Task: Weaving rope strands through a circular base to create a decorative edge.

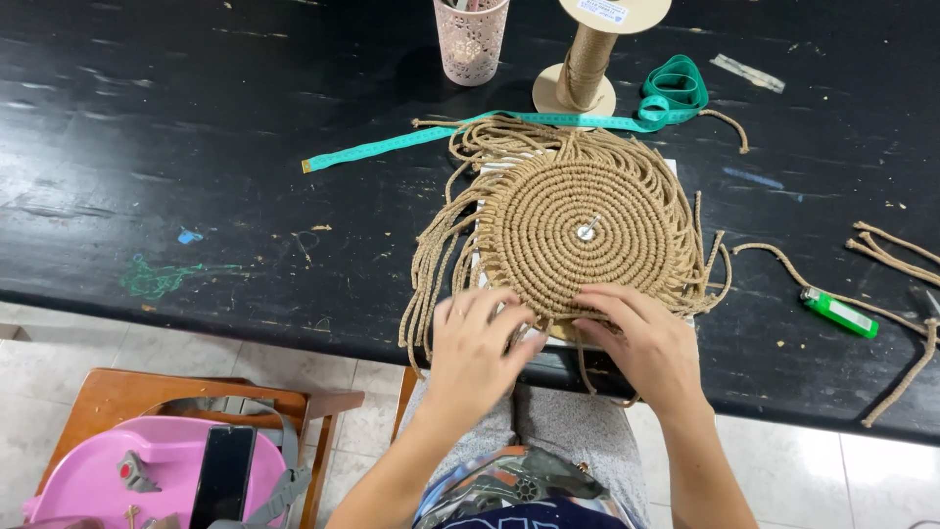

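a: state the position of the workpiece.

b: the round, tan, knotted-cord mat [586, 235] lies flat on the black, scuffed wooden table [196, 147], at its near edge, over a pale board. loose cord ends [431, 264] fringe its rim, and a metal pin [587, 231] sits at its centre.

a: state of the hands?

b: left hand [477, 343] and right hand [641, 338] both rest on the mat's near rim, fingers curled down into the cords. they appear to pinch strands there; the exact grip is hidden under the fingers, so i cannot tell it fully.

a: handling properties?

b: judged light and flexible. the coiled body looks firm and ribbed, with a rough, fibrous, non-slip surface. the fringe is limp and will tangle. take hold at the rim, where the knot rows end, or support the whole disc from beneath.

a: surrounding items?

b: behind the mat: a pale wooden spool wound with matching tan cord [586, 64], a pink perforated cup [471, 39], and a teal measuring tape [548, 120]. to the right: a green plastic lighter [838, 312] among cut cord lengths [896, 250]. lower left: a wooden stool [127, 397] bearing a pink tray [98, 475] and a dark phone [223, 475].
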